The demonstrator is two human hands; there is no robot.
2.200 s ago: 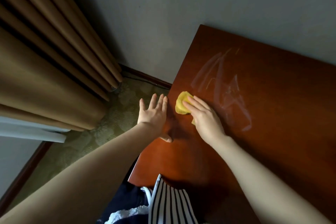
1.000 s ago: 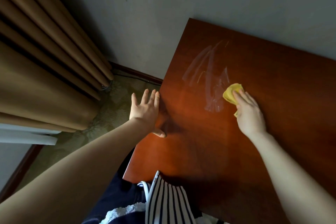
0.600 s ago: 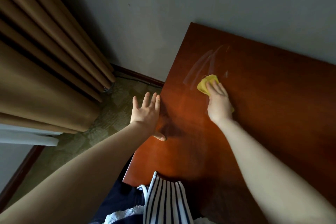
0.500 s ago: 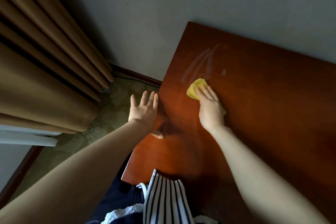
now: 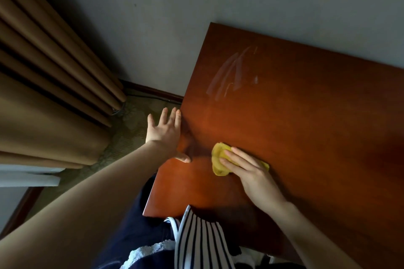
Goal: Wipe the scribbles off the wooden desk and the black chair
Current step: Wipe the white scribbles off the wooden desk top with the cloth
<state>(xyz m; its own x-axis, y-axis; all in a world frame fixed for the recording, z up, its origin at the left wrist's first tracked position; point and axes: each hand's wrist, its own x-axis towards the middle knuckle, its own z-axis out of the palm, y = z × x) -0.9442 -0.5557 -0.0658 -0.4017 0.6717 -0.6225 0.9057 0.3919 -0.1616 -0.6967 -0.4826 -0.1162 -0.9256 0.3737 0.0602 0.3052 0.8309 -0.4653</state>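
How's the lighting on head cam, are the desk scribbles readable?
Head view: dim overall; a warm bright patch on the wooden desk beside the left hand; scribbles readable as pale streaks near the wall; the desk's right side falls into shadow.

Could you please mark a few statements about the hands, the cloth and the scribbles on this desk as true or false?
1. The right hand presses a yellow cloth onto the wooden desk. True.
2. The left hand holds a second cloth. False: it holds nothing, fingers straight at the desk's left edge.
3. White scribbles show nearer the wall than the cloth. True.
4. The cloth covers the scribbles. False: it lies apart from them, nearer the person.
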